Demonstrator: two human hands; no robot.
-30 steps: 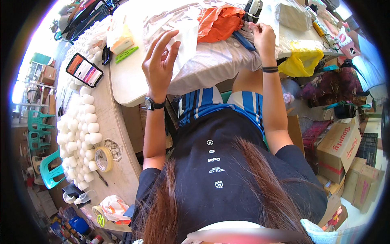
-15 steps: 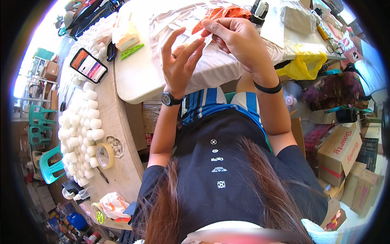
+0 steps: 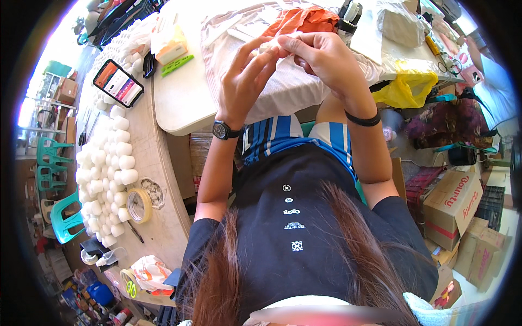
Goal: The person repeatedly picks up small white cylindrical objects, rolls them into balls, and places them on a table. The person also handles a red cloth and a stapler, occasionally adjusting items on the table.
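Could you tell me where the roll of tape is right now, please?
In the head view, the roll of tape lies flat on the wooden table at the person's left, just right of the rows of small white cups.

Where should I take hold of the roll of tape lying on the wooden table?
Probably from above: the roll of tape lies flat on the wooden table, hole up. Put one finger in the hole and the thumb on the outer rim on its right side, away from the white cups.
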